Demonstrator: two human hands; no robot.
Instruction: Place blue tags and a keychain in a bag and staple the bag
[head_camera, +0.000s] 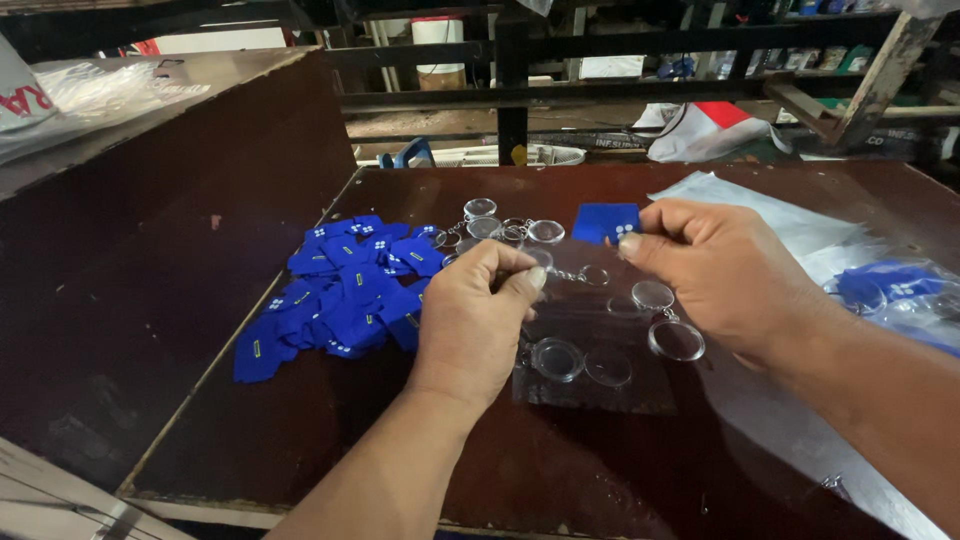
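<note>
head view, looking down on a dark brown bench (600, 470).

left hand (475, 320): fingers pressed together, thumb against fingertips, pinching the near-left top edge of a clear plastic bag (590, 385). right hand (725, 275): thumb and forefinger pinching the opposite top edge of the same bag, just beside a blue card (606, 220) that shows behind the fingertips. cannot tell whether the right fingers touch the card.

bag: held between the two hands above the bench, mouth uppermost and stretched left to right, so the opening's long axis runs across the view; body hangs down toward the camera. through the film: clear round keychain discs (677, 340) with a short chain (575, 275) lying roughly left to right near the mouth.

surroundings: pile of blue cards (340, 295) on the bench left of the left hand; loose clear keychains (505, 230) just beyond the pile. filled plastic bags (895, 290) with blue contents at far right, well apart from the left hand.
</note>
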